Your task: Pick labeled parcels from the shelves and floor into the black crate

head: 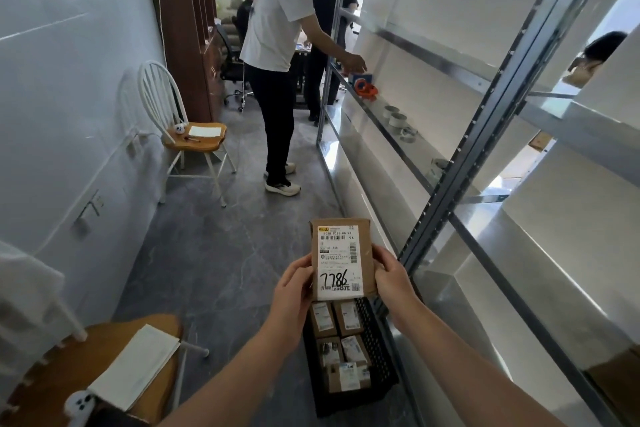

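Parcel [343,258] with a white label marked 7786 is held upright above the black crate [375,350], left hand [294,284] and right hand [393,276] gripping its side edges; more labeled parcels [341,345] lie inside the crate

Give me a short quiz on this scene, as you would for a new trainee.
1. True or false: the left hand and the right hand both grip the parcel.
2. What lies in the black crate? A: nothing. B: labeled parcels. C: bottles.
3. Fill in: the handwritten number on the held parcel's label reads ____.

Key: 1 true; 2 B; 3 7786.
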`<state>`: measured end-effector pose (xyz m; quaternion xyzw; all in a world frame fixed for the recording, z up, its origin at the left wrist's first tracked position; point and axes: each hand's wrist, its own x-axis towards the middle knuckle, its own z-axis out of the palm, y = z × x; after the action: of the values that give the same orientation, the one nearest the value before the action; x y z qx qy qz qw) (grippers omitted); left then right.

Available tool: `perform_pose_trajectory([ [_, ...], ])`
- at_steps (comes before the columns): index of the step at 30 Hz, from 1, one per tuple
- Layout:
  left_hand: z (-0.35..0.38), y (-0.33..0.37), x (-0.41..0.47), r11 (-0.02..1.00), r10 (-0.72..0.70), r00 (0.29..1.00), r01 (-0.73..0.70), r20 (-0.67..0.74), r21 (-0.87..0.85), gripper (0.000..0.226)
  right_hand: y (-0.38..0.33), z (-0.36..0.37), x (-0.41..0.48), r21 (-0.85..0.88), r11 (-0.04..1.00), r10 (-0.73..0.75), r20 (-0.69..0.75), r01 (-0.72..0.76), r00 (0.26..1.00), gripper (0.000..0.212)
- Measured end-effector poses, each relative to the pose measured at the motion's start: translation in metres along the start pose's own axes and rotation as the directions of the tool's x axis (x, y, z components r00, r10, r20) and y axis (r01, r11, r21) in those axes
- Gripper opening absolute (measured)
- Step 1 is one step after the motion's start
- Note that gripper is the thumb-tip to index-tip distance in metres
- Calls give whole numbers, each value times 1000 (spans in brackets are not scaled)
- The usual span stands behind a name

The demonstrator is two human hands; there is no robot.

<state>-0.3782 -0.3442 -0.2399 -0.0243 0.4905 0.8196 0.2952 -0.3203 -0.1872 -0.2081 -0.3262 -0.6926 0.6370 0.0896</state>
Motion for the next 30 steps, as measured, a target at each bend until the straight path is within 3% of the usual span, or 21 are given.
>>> perform_pose_trajectory([
  [8,8,3,22,1000,10,999,-9,-37,17,26,3,-4,29,-35,999,-19,25,20,999,36],
  [16,27,5,56,998,46,993,-40,-113,56,29,-6,-9,72,66,997,34,83,-40,996,32],
  [30,105,-10,135,980,138,981,-114,-138,163,28,-32,-77,167,59,998,24,138,-32,990,35],
])
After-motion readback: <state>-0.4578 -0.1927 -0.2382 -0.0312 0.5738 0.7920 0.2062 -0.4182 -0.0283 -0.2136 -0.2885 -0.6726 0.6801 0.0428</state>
